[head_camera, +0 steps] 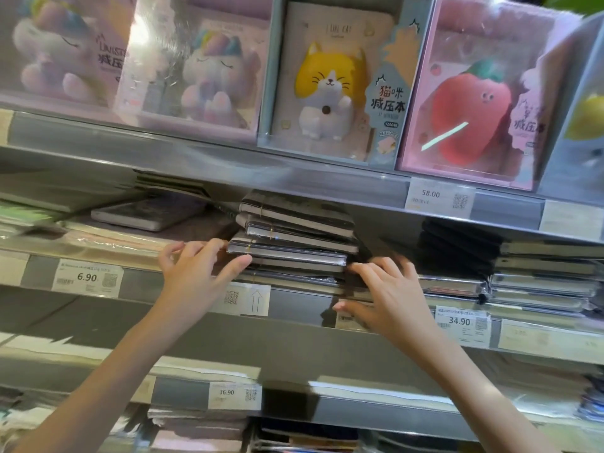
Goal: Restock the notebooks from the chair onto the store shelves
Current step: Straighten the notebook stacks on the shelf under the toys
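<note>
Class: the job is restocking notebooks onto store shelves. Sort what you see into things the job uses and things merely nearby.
Job:
stack of grey notebooks
middle shelf
left hand
right hand

Merely nearby:
cat notebook box
strawberry notebook box
unicorn boxes
price tags

Grey metal shelves (294, 335) fill the view; above the 58.00 price tag (438, 197) stand boxed toy books (330, 80); light is soft.

Middle shelf (294, 308): notebook stack (294, 237) at centre, left hand (199, 266) touching its left edge, right hand (389, 295) at its lower right — further stacks (542, 276) to the right, boxed notebooks (330, 80) on the shelf above.
</note>
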The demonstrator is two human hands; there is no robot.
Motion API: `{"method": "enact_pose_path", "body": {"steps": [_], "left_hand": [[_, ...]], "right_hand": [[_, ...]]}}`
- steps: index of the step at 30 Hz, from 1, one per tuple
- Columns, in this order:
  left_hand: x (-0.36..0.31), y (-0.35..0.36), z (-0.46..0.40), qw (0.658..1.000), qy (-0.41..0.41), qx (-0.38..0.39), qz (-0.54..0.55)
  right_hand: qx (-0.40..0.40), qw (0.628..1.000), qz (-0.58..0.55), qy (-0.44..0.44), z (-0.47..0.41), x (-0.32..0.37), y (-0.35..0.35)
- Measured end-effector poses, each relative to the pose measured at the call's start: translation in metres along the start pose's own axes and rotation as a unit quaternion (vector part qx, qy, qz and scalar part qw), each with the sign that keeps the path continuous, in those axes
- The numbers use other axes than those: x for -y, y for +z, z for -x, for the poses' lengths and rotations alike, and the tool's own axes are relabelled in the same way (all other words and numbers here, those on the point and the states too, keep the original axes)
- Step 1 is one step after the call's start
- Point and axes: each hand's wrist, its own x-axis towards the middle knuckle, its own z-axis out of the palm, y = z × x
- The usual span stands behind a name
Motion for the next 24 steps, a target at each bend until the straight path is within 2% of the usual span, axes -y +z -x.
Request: {"method": "enact_pose_path", "body": {"steps": [5, 9, 12, 16, 19, 24], "left_hand": [[-0.001, 0.004, -0.008, 1.0, -0.023, -0.013, 0.002], [-0.003, 0.005, -0.012, 0.999, -0.037, 0.005, -0.009], [-0.003, 0.006, -0.015, 0.998, -0.051, 0.011, -0.016], [-0.003, 0.012, -0.019, 0.997, -0.077, 0.015, -0.011], [-0.004, 0.015, -0.018, 0.996, -0.085, -0.012, 0.015], [-0.009, 0.013, -0.01, 0.995, -0.066, -0.055, 0.054]], "right_hand": [[0.047, 0.998, 0.009, 0.03, -0.006, 0.003, -0.004], [0.107, 0.994, 0.0, 0.026, -0.015, 0.008, -0.009], [0.114, 0.993, -0.017, 0.024, -0.017, 0.006, -0.009], [0.085, 0.996, -0.026, 0.02, -0.016, 0.006, -0.009], [0.078, 0.996, -0.037, 0.035, -0.019, 0.007, -0.006], [-0.058, 0.998, -0.033, 0.004, -0.014, 0.004, 0.009]]}}
